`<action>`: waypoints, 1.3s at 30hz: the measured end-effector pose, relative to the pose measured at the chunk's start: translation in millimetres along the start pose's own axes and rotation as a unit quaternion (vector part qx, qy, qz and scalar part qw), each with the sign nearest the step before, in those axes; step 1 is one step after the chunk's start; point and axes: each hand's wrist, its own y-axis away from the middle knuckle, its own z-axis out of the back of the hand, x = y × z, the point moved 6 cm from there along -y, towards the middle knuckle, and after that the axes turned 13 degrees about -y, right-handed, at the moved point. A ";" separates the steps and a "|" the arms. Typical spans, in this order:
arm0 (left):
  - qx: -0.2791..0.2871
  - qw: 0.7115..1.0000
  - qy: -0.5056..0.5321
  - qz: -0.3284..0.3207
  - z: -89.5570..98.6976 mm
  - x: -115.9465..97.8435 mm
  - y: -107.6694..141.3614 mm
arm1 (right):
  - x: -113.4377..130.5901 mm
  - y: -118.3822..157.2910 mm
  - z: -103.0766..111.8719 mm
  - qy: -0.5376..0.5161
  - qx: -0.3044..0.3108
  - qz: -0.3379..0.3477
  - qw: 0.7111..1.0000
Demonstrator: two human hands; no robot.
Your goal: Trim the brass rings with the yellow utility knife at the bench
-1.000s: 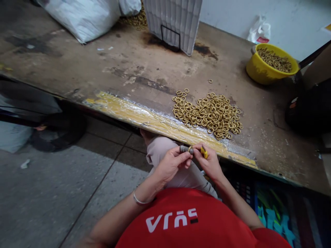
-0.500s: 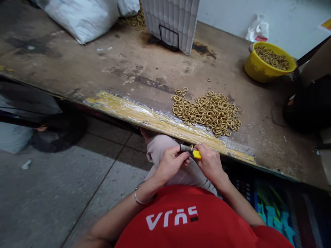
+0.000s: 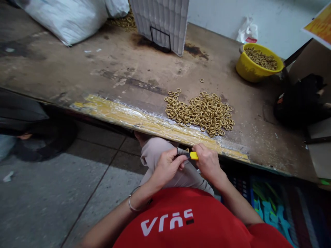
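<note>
Here we are at the near edge of a worn wooden table (image 3: 108,62), its brown top scuffed, stained and scorched dark in places, with a strip of glossy, wrinkled yellow tape (image 3: 124,112) running along the rim. On it sits a loose heap of small round rings (image 3: 204,113), smooth, dull gold, overlapping like chain links. Just off that edge, above the pale cloth of the lap, are both hands! The left hand (image 3: 165,167) has thumb and fingertips pinched together on a stubby grey rod (image 3: 181,151), rough-looking and dark at one end. The right hand (image 3: 207,161) faces it, fingers curled and clamped round a slim yellow tool (image 3: 193,155), smooth and bright, its dark end reaching toward the left thumb. A single gold ring (image 3: 187,150) shows between the hands, too small to tell exactly how it sits. Elbows are bent, forearms angled inward, wrists nearly straight, a thin metal bangle (image 3: 131,204) on the left. Back right, a rounded yellow plastic tub (image 3: 248,70) brims with more rings.
</note>
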 end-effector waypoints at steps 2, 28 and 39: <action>-0.006 0.998 -0.043 -0.056 3.8 -9.4 7.1 | -24.9 -3.3 8.0 0.030 -0.028 -0.072 0.997; -0.067 0.994 0.075 -0.034 -9.2 16.0 -20.1 | -11.8 -28.6 -9.9 -0.654 0.058 -0.150 0.739; -0.037 0.986 0.162 0.024 -1.7 18.8 -14.0 | 5.1 -12.8 -1.1 -0.562 -0.010 -0.061 0.825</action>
